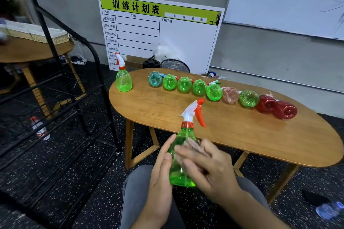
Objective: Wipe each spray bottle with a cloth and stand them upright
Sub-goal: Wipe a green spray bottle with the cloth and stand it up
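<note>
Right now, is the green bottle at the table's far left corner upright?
Upright: the green bottle stands on its base, sprayer on top.

A white rectangular planning board with a lime-green header band (pixel 160 29) leans against the grey wall behind the far edge of the oval wooden tabletop. Its header reads 训练计划表 in large black characters. Below, the left column is headed 名称 and the next 内容; the right panel is headed 训练内容. A pale strip in the green band carries 年 月 日 周. The row labels down the left column are too small to read surely.
</note>
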The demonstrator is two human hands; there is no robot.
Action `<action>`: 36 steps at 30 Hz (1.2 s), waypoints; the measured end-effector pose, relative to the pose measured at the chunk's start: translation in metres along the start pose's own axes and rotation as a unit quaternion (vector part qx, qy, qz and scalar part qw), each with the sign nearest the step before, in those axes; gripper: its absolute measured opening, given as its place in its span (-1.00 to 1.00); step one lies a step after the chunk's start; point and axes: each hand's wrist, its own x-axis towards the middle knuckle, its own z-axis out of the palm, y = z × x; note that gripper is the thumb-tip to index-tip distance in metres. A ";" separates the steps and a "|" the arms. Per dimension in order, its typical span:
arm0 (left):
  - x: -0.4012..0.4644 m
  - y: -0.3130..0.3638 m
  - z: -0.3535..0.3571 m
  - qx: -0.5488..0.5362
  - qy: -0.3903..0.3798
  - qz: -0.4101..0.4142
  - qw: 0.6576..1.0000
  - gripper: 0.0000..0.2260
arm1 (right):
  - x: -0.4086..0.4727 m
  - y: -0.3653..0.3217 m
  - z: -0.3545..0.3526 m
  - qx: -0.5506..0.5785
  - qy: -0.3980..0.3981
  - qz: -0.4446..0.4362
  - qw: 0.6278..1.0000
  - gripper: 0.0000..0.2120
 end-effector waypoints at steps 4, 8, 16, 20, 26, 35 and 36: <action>-0.002 0.010 0.001 -0.026 -0.011 0.002 1.000 -0.55 | -0.026 -0.004 -0.003 -0.100 -0.070 -0.170 0.978 -0.70; -0.001 0.011 0.000 -0.028 -0.007 0.007 1.000 -0.57 | -0.021 0.001 -0.008 -0.103 -0.057 -0.183 0.976 -0.71; 0.003 0.001 -0.004 0.019 -0.012 0.018 1.000 -0.62 | 0.033 0.008 0.002 0.052 0.059 0.122 0.989 -0.74; 0.003 -0.002 -0.005 0.003 0.002 0.022 1.000 -0.62 | 0.023 0.000 0.007 0.006 0.037 0.073 0.997 -0.73; 0.001 0.005 -0.006 -0.030 -0.011 0.002 1.000 -0.59 | -0.017 -0.009 -0.001 -0.111 -0.062 -0.171 0.977 -0.73; -0.002 0.008 -0.003 0.012 -0.011 0.006 1.000 -0.63 | 0.019 0.013 -0.003 0.031 0.035 0.032 0.998 -0.73; -0.003 0.009 -0.003 0.014 -0.019 0.011 1.000 -0.63 | 0.023 0.015 -0.002 0.072 0.041 0.068 0.994 -0.74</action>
